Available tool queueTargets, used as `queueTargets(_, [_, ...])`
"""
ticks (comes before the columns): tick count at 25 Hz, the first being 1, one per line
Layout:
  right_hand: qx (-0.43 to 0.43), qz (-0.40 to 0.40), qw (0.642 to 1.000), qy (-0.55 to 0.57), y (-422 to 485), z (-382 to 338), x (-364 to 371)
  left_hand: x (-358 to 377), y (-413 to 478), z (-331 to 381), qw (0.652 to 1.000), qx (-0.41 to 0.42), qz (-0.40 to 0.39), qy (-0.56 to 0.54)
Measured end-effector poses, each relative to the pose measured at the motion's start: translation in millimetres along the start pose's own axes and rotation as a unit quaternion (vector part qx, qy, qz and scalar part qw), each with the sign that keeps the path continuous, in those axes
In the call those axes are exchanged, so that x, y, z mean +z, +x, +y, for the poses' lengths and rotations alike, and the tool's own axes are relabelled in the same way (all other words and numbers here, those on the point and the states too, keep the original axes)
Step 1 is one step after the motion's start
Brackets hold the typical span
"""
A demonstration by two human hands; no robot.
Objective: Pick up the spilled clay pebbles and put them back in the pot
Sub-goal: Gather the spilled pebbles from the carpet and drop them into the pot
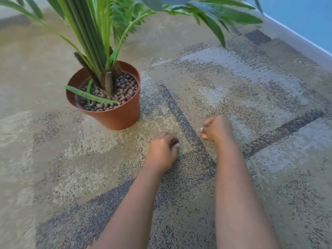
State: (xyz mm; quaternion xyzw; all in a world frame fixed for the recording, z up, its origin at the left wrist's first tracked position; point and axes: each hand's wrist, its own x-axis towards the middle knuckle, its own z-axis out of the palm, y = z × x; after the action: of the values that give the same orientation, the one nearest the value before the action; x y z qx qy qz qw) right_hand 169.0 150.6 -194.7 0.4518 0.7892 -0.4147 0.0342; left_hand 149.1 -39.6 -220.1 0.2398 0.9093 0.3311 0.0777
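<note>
A terracotta pot (115,115) with a palm plant stands on the carpet, left of centre, filled with brown clay pebbles (124,88). My left hand (162,149) hovers low over the carpet, right of and nearer than the pot, fingers curled around dark clay pebbles (173,141) that show between fingers and thumb. My right hand (216,128) is to its right, fingers curled in; its contents are hidden. I see no loose pebbles on the carpet around the hands.
A patterned beige, grey and dark carpet (251,105) covers the floor. Palm fronds (206,17) hang over the top of the view. A blue wall with a white skirting (305,38) runs along the far right.
</note>
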Motion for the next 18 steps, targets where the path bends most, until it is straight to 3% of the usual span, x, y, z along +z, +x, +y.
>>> queueTargets(3, [0.043, 0.01, 0.998, -0.036, 4.2, 0.5, -9.8, 5.0, -10.9, -1.2, 0.998, 0.05, 0.03, 0.032])
queueTargets(8, [0.072, -0.002, 0.995, -0.071, -3.0, -10.2, -13.9, -6.3, -17.5, -8.3, 0.998, 0.021, 0.053, -0.009])
queueTargets(10, [0.055, -0.026, 0.993, -0.096, -10.9, -30.4, -17.6, -21.5, -15.6, -2.9, 0.995, 0.021, 0.098, -0.015])
queueTargets(14, [-0.041, -0.057, 0.996, -0.058, -41.3, -91.9, -34.4, -69.9, -10.6, 19.0, 0.955, 0.057, 0.287, -0.053])
queueTargets(16, [-0.149, -0.048, 0.987, 0.046, -64.4, -124.6, -38.9, -105.2, -7.7, 22.0, 0.918, 0.058, 0.382, -0.088])
queueTargets(18, [-0.27, -0.042, 0.953, 0.128, -87.4, -155.3, -25.4, -143.1, -6.2, 11.7, 0.887, 0.028, 0.446, -0.115])
